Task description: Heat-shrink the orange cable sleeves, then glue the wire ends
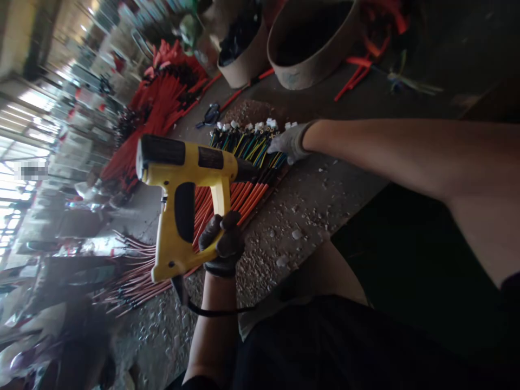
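My left hand (223, 241), in a dark glove, grips the handle of a yellow heat gun (179, 216). Its black nozzle points at a flat row of orange cables (248, 197) on the worktop. These cables end in thin coloured wires with white connectors (244, 135). My right hand (286, 143), in a light glove, rests on the far end of that wire row beside the connectors. A black cord hangs from the gun's base.
Two round cardboard tubs (309, 43) (244, 57) stand at the back. A heap of red-orange cables (162, 97) lies behind the row, with a dark hand tool (211, 115) nearby. White crumbs (296, 233) litter the worktop. More cables trail at the left (130, 271).
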The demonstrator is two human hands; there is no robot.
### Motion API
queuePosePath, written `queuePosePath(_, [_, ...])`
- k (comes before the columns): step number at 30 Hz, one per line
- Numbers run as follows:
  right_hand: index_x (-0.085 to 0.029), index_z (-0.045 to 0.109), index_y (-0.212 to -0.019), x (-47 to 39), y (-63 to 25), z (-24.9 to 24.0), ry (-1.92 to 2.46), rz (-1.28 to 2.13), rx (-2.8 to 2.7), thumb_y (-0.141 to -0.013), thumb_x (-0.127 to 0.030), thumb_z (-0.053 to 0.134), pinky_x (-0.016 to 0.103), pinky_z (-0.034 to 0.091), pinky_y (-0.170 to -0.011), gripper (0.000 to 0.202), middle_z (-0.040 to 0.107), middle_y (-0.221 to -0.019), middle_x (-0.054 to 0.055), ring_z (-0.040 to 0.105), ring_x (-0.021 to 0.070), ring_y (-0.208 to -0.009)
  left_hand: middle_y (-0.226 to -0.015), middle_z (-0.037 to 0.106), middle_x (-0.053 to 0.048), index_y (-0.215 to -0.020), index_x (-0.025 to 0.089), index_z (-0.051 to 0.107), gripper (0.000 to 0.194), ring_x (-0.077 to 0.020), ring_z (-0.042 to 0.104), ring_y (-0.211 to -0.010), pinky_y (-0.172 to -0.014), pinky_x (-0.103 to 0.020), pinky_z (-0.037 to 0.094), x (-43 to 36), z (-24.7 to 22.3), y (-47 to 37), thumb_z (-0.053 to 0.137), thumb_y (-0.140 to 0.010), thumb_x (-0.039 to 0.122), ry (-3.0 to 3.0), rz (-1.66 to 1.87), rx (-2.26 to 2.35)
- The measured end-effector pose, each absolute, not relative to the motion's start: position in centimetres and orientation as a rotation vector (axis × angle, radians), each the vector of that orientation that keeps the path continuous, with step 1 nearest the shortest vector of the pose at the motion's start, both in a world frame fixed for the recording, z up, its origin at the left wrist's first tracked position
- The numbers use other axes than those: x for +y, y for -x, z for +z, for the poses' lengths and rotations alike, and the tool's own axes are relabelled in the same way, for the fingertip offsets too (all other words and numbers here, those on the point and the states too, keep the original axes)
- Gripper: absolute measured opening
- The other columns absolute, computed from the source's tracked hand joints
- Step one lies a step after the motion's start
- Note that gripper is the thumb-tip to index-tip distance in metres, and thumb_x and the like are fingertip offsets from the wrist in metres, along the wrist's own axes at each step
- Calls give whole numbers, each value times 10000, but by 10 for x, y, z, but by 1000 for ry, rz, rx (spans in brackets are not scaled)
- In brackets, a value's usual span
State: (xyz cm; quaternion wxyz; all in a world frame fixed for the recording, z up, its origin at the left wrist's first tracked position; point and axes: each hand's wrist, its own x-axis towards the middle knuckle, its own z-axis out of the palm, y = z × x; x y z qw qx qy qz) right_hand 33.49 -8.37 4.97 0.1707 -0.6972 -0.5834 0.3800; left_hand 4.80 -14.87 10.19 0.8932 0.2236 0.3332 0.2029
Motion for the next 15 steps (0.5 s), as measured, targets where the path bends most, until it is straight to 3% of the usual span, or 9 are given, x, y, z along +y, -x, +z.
queuePosePath(4, [-60, 652, -703, -82, -348, 37, 1953, 1050, -1742, -553, 150, 652, 108, 303, -963, 258, 289, -481, -208, 308, -36, -559, -328, 178, 126, -701, 227, 391, 368, -38, 58, -240, -239, -119, 122, -146, 96, -55, 499, -934, 490, -483, 368, 678])
queuePosePath(7, [-86, 671, -660, -92, -355, 25, 1828, 905, -1882, -650, 73, 651, 237, 366, -991, 161, 481, -573, -130, 490, 31, -703, -325, 155, 134, -703, 219, 390, 399, -36, 83, -235, -264, -106, 181, -144, 94, -59, 487, -956, 513, -455, 343, 762])
queuePosePath(11, [-105, 721, -774, -104, -359, 10, 1759, 726, -2100, -754, -12, 624, 406, 390, -988, 136, 666, -871, 72, 577, 215, -944, -351, 188, 107, -708, 206, 392, 415, -46, 160, -256, -288, -99, 245, -141, 97, -71, 303, -1014, 471, -408, 327, 746])
queuePosePath(15, [-115, 721, -923, -109, -361, -2, 1797, 464, -2347, -869, -141, 504, 393, 407, -928, 225, 665, -1012, 131, 557, 245, -992, -380, 228, 77, -703, 194, 406, 495, -54, 195, -274, -287, -108, 278, -136, 102, -88, 77, -1026, 375, -386, 321, 759])
